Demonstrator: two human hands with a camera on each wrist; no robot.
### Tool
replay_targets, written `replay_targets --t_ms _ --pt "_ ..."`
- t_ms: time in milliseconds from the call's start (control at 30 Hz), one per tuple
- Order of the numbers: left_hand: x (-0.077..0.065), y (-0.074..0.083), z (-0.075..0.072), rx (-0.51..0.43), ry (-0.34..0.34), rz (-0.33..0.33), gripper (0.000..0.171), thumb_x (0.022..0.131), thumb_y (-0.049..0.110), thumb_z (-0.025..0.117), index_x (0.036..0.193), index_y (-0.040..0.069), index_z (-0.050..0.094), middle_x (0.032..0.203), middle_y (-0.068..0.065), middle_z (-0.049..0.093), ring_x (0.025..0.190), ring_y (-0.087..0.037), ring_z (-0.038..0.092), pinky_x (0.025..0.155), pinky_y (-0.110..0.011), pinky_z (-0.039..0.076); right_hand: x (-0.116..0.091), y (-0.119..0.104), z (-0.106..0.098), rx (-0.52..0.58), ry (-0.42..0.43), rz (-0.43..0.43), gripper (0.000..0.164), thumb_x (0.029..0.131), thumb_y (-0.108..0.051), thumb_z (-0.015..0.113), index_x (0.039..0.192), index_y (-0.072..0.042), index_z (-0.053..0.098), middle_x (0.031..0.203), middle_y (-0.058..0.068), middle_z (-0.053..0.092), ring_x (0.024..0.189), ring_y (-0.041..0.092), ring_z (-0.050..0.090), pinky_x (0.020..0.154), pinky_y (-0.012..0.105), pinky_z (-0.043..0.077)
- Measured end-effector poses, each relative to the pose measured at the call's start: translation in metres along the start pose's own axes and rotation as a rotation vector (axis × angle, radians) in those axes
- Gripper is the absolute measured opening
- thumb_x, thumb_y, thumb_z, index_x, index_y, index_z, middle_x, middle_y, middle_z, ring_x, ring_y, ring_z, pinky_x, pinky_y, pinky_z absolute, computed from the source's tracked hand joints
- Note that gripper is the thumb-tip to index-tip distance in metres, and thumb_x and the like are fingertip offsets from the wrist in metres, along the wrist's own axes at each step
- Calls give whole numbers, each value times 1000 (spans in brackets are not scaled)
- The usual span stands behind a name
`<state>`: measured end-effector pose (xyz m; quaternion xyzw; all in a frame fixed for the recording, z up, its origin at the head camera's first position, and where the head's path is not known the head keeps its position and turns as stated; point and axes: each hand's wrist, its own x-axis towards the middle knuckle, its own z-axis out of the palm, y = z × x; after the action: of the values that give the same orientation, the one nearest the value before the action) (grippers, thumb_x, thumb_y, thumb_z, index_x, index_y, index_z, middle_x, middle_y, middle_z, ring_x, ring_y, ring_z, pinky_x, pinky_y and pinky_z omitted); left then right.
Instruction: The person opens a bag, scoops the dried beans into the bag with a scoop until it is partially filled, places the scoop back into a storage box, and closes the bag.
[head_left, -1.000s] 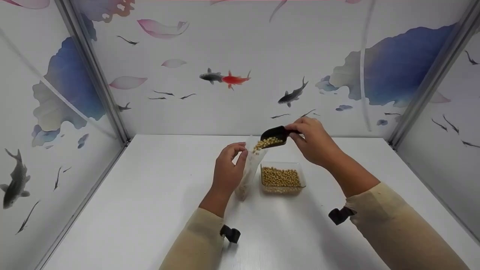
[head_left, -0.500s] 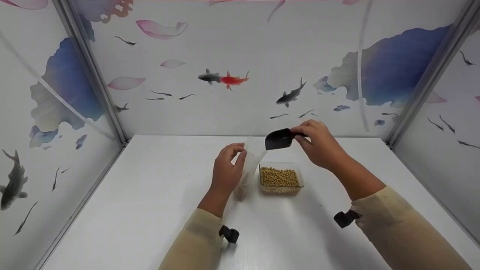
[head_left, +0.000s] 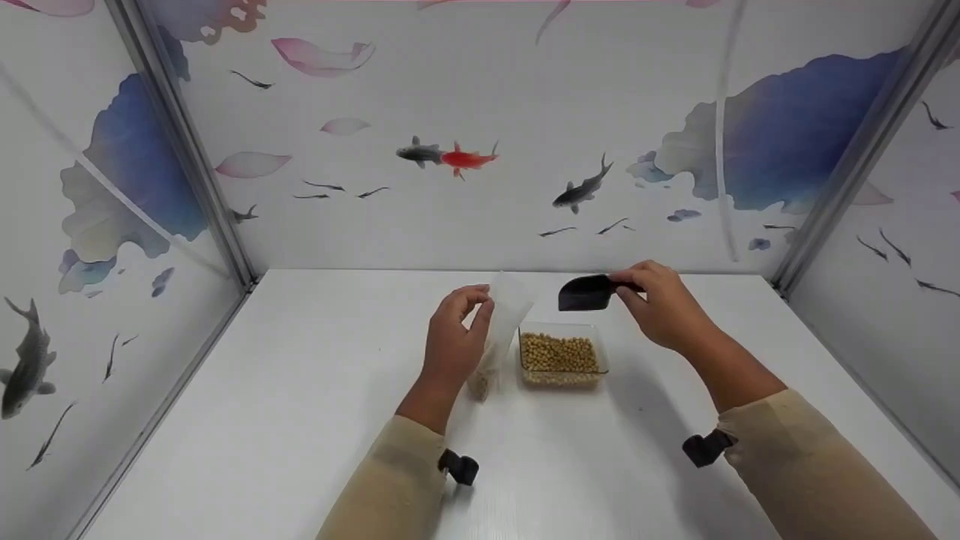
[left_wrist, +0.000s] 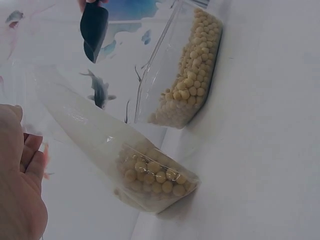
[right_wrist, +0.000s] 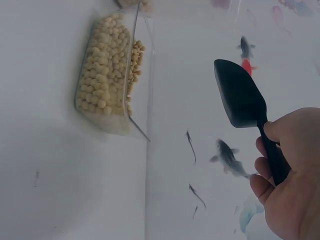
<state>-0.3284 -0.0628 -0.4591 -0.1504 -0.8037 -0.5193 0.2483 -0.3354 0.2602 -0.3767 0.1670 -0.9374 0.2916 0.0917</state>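
Observation:
My left hand (head_left: 459, 330) pinches the top edge of a translucent plastic bag (left_wrist: 95, 125), which stands on the table with a small heap of round yellowish beans (left_wrist: 157, 175) at its bottom. In my right hand (head_left: 660, 307) is the handle of a black scoop (right_wrist: 241, 95), gripped between thumb and fingers. The scoop (head_left: 585, 293) is raised above and behind the clear container, apart from the bag, and no beans show in it. Beside the bag, the rectangular clear container (head_left: 604, 370) holds many of the same beans.
The white table (head_left: 315, 360) meets a back wall (head_left: 480, 225) printed with fish and lotus shapes. Metal posts (head_left: 187, 150) mark the corners, with side panels at left and right.
Beans slid from the scoop toward the bag's mouth, leaving the scoop without visible beans. My right hand then drew the scoop right and down, away from the bag. My left hand stayed in place.

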Motion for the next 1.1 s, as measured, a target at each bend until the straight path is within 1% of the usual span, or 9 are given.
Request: replay_targets --t_ms 233,400,500,633,733,900,1000,1100 --pt "0 0 0 3 9 9 22 111 35 60 118 16 70 139 3 69 138 -15 63 118 -29 53 -6 14 19 -18 -24 15 31 110 -9 57 138 -1 69 132 21 65 124 40 61 105 59 56" --pt "0 1 1 2 10 3 20 111 34 61 116 16 70 138 3 69 138 -14 63 118 -29 53 -10 21 35 -102 -72 14 27 109 -7 60 132 -1 73 126 21 67 119 40 62 98 56 57" --pt "0 0 1 -3 12 4 19 111 32 62 115 16 70 138 3 70 137 -14 63 118 -28 53 -10 23 43 -148 -94 9 26 108 -6 61 130 -1 73 125 21 67 119 42 61 97 56 58" --pt "1 -1 1 -8 13 15 20 111 32 62 115 15 70 137 2 70 137 -14 64 118 -28 53 -10 22 50 -181 -100 5 26 108 -6 61 130 -1 73 125 21 67 120 43 61 100 57 58" --pt "1 -1 1 -12 11 16 20 111 33 62 116 15 70 138 2 70 136 -14 64 118 -29 53 -11 20 52 -211 -99 -9 26 107 -6 62 130 -1 74 124 20 67 118 42 61 99 56 59" --pt "0 1 0 -18 4 24 21 111 34 61 117 16 70 138 2 70 136 -15 64 118 -29 53 -15 17 60 -277 -70 -74 23 106 -4 64 125 -2 76 116 17 68 109 38 62 92 51 60" --pt "0 1 0 -17 4 36 22 111 34 60 117 15 70 138 2 70 136 -15 64 118 -28 53 -15 15 67 -267 -58 -98 22 106 -4 64 124 -2 76 113 16 68 107 37 62 91 50 61" --pt "-1 1 0 -7 1 29 23 112 34 59 117 15 70 138 2 69 136 -15 63 118 -28 53 -15 14 75 -235 -82 -98 24 106 -6 63 127 -1 76 116 17 68 112 39 63 95 52 61"
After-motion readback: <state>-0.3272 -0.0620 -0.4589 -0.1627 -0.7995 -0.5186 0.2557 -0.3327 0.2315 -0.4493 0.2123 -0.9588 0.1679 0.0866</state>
